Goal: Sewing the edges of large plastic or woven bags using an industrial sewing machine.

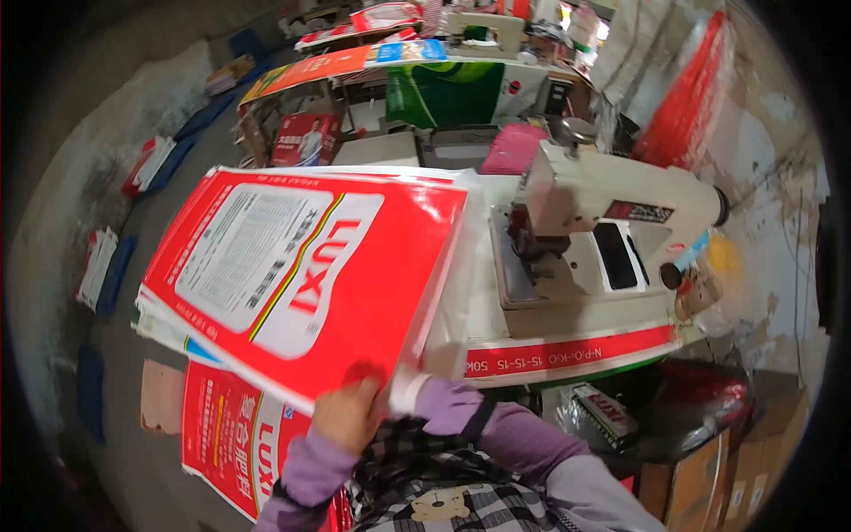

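Note:
A stack of flat red and white printed sacks [417, 239] lies left of the sewing machine [603, 195]. At the near edge of the top sack, my left hand [347, 415] has its fingers closed on the red sheet. My right hand [406, 388] is beside it at the near right corner of the stack, only its white covering showing at the wrist; the fingers are hidden behind the sack's edge. A translucent white liner or sheet [452, 310] sticks out along the stack's right side. More red sacks [230, 434] hang below the stack at the left.
A dark phone [618, 257] lies on the machine's bed. Pink cloth [514, 148] sits behind the stack. Another table with a green sheet [443, 93] stands farther back. Cardboard boxes [696, 483] and a black plastic bag [691, 399] are at lower right. Folded bundles [97, 266] line the left wall.

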`<state>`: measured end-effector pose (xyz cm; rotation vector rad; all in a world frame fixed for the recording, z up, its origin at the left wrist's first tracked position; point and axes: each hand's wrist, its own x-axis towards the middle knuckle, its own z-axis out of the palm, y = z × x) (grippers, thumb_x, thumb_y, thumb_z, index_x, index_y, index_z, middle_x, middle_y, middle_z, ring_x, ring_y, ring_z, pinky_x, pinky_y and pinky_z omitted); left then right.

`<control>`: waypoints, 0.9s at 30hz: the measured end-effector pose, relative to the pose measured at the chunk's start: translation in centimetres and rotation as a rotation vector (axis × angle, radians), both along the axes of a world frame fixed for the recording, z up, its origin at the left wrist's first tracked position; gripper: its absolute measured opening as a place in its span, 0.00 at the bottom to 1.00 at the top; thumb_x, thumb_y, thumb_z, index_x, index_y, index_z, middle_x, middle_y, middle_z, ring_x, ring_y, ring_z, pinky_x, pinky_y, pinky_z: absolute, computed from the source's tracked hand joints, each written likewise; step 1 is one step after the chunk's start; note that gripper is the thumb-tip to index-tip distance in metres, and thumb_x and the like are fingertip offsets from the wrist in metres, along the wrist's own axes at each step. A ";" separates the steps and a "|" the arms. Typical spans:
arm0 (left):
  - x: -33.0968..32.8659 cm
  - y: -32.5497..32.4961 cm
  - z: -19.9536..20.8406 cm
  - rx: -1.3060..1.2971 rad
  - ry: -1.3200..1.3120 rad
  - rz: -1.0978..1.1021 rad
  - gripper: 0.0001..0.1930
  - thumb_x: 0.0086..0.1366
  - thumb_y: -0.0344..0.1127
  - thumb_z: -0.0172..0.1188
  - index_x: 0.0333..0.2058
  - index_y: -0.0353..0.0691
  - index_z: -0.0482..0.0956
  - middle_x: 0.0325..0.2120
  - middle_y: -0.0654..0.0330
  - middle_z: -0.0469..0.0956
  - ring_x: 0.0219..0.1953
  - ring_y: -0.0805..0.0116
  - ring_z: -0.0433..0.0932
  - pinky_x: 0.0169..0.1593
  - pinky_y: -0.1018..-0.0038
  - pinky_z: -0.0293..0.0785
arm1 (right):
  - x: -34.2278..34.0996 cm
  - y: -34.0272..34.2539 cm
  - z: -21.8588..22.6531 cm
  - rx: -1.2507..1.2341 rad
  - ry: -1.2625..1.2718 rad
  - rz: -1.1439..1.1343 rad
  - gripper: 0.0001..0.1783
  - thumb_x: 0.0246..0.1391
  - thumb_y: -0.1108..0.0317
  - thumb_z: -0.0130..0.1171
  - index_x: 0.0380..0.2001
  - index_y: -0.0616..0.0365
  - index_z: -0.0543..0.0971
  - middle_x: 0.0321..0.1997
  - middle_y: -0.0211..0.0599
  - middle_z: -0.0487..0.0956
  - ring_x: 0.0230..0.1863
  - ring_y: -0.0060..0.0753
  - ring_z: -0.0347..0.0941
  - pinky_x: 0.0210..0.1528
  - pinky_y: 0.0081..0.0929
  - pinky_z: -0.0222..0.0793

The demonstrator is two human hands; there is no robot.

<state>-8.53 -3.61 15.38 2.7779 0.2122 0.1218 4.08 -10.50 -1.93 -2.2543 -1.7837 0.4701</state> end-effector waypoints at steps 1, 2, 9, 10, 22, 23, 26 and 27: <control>-3.1 0.5 0.0 0.029 0.030 0.014 0.08 0.51 0.33 0.61 0.29 0.41 0.72 0.21 0.50 0.74 0.25 0.48 0.76 0.27 0.57 0.70 | -1.2 -0.2 1.9 0.315 0.061 0.109 0.14 0.49 0.64 0.51 0.36 0.56 0.81 0.39 0.47 0.80 0.40 0.40 0.77 0.45 0.37 0.72; -6.4 1.1 0.4 0.060 0.066 0.035 0.08 0.51 0.31 0.60 0.31 0.41 0.74 0.20 0.53 0.74 0.23 0.50 0.76 0.27 0.58 0.71 | -0.1 0.7 3.1 0.411 0.160 0.013 0.12 0.50 0.64 0.51 0.35 0.56 0.79 0.35 0.45 0.78 0.36 0.39 0.76 0.42 0.37 0.71; -16.8 2.2 5.4 0.231 0.050 0.302 0.21 0.49 0.25 0.62 0.45 0.46 0.81 0.22 0.54 0.74 0.21 0.59 0.74 0.26 0.66 0.72 | 10.4 -5.3 4.3 0.900 0.454 -0.985 0.13 0.49 0.64 0.61 0.34 0.60 0.72 0.31 0.41 0.73 0.31 0.33 0.70 0.36 0.32 0.66; -17.4 2.2 5.2 0.165 0.011 0.357 0.20 0.49 0.24 0.61 0.44 0.46 0.82 0.21 0.54 0.74 0.21 0.58 0.74 0.26 0.66 0.72 | 8.9 -5.1 6.3 0.952 0.468 -1.109 0.19 0.47 0.64 0.65 0.39 0.61 0.73 0.36 0.43 0.75 0.37 0.34 0.72 0.43 0.33 0.67; -17.5 6.3 0.4 0.000 -0.347 0.755 0.08 0.46 0.23 0.62 0.25 0.31 0.71 0.14 0.52 0.67 0.18 0.56 0.70 0.25 0.74 0.65 | 10.5 -9.5 4.6 0.910 0.147 -0.679 0.06 0.48 0.76 0.59 0.32 0.61 0.81 0.24 0.37 0.79 0.26 0.38 0.76 0.31 0.31 0.71; -17.8 6.8 0.0 0.009 -0.347 0.754 0.09 0.45 0.22 0.64 0.24 0.34 0.71 0.14 0.52 0.69 0.19 0.60 0.72 0.26 0.73 0.67 | 10.8 -8.9 4.4 0.907 0.373 -0.842 0.06 0.47 0.75 0.59 0.30 0.61 0.81 0.21 0.38 0.78 0.23 0.39 0.75 0.28 0.32 0.71; -19.1 7.0 1.1 0.179 -0.171 0.428 0.10 0.44 0.21 0.66 0.24 0.37 0.73 0.14 0.53 0.71 0.21 0.68 0.75 0.26 0.71 0.69 | 11.8 -8.1 5.2 0.838 0.334 -1.010 0.05 0.46 0.73 0.61 0.24 0.64 0.80 0.12 0.37 0.74 0.14 0.41 0.71 0.22 0.34 0.69; -19.3 6.6 1.6 0.267 -0.126 0.346 0.10 0.46 0.22 0.64 0.28 0.40 0.76 0.14 0.55 0.70 0.20 0.66 0.73 0.27 0.70 0.70 | 12.4 -8.7 5.3 0.783 0.147 -1.000 0.06 0.46 0.71 0.61 0.23 0.64 0.80 0.12 0.35 0.74 0.13 0.40 0.70 0.22 0.34 0.69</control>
